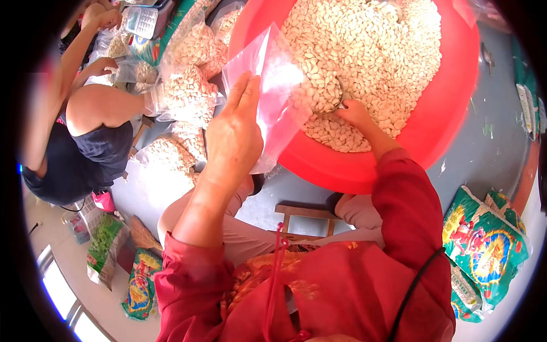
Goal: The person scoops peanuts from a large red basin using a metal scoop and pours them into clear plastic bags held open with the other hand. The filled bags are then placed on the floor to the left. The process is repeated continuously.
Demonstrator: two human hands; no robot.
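My left hand [237, 128] grips a clear plastic bag [267, 141] at its near side, with two fingers extended along the plastic. The bag leans over the left rim of a large red plastic tub [333, 173]. Inside the tub lies a broad heap of pale pumpkin seeds [376, 55]. My right hand [354, 114] holds the edge of a round metal scoop [341, 92], heaped with seeds, beside the bag's right side. Glare on the plastic hides part of the bag's mouth, and the scoop's underside is out of sight.
Several filled clear bags of seeds [190, 92] lie left of the tub. A person [92, 145] sits at the left, hands near a bag and a digital scale [143, 22]. A wooden stool [307, 210] stands below the tub. Green printed sacks [483, 243] lie at the right.
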